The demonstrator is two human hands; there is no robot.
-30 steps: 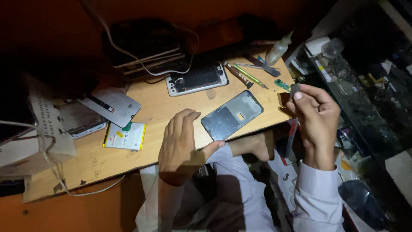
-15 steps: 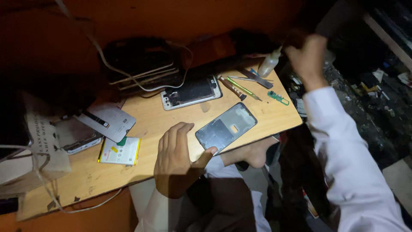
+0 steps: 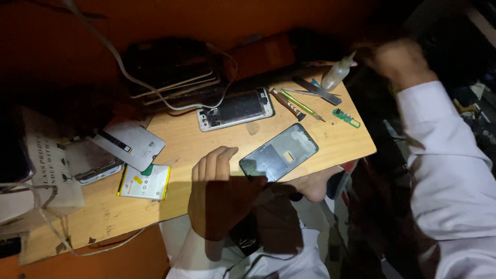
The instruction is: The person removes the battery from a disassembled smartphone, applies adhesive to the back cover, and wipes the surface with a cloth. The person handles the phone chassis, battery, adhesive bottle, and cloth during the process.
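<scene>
Left hand (image 3: 219,194) rests flat, fingers together, beside phone frame (image 3: 279,153); right hand (image 3: 400,61) blurred, grip unclear.

1. A wooden table (image 3: 217,150) fills the middle of the frame, lit at its centre and dark along the top.
2. An opened white phone frame (image 3: 236,109) lies at the upper centre, face up.
3. A white cable (image 3: 135,82) runs from the upper left across a dark stack of devices (image 3: 170,72).
4. A flat battery (image 3: 145,182) with a yellow edge lies at the lower left.
5. Just above it rests a grey back cover (image 3: 129,144), overlapping another phone (image 3: 95,163).
6. At the upper right: a small clear bottle (image 3: 337,75), a green-handled tool (image 3: 302,105), a brown-handled tool (image 3: 287,104), metal tweezers (image 3: 316,91) and a small green circuit board (image 3: 346,118).
7. A printed paper sheet (image 3: 49,170) lies at the far left.
</scene>
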